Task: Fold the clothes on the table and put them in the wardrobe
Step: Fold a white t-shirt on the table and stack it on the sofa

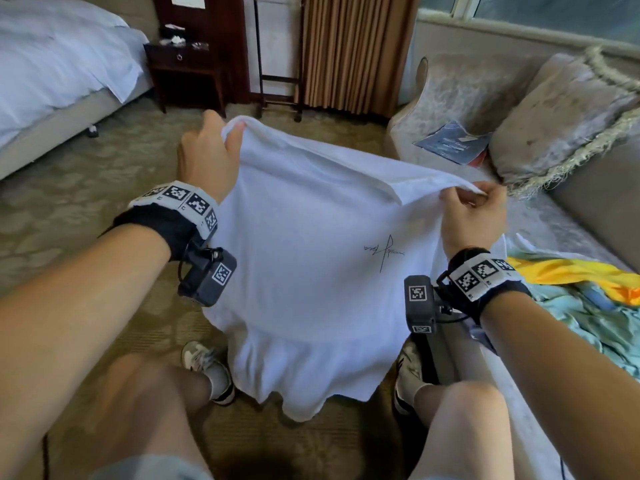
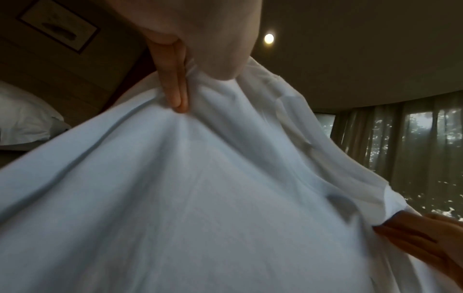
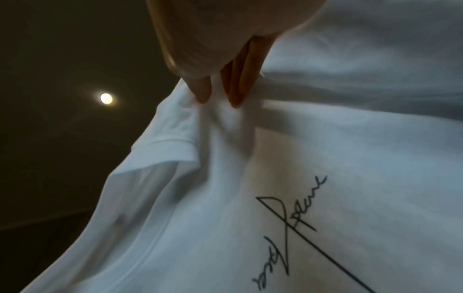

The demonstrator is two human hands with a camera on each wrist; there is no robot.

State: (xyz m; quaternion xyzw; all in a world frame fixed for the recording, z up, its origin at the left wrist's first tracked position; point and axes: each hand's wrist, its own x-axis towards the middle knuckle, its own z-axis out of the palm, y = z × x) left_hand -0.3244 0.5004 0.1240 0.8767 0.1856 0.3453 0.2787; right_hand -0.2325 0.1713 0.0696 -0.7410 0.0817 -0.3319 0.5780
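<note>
A white T-shirt (image 1: 304, 258) with a small black script logo (image 1: 384, 252) hangs in the air in front of me, stretched between both hands. My left hand (image 1: 207, 154) grips its upper left edge, fingers (image 2: 175, 83) curled into the cloth. My right hand (image 1: 471, 213) pinches the upper right edge beside a hemmed sleeve (image 3: 160, 142), fingertips (image 3: 218, 93) pressed into the white T-shirt (image 3: 325, 158). The shirt's lower hem droops between my knees above the carpet. In the left wrist view the white T-shirt (image 2: 200, 198) fills the picture.
A pile of yellow and light blue clothes (image 1: 581, 299) lies on the sofa (image 1: 588, 209) at my right, near a fringed cushion (image 1: 561, 119) and a blue booklet (image 1: 453, 140). A bed (image 1: 55, 74), dark nightstand (image 1: 187, 64) and curtain (image 1: 353, 46) stand beyond the carpet.
</note>
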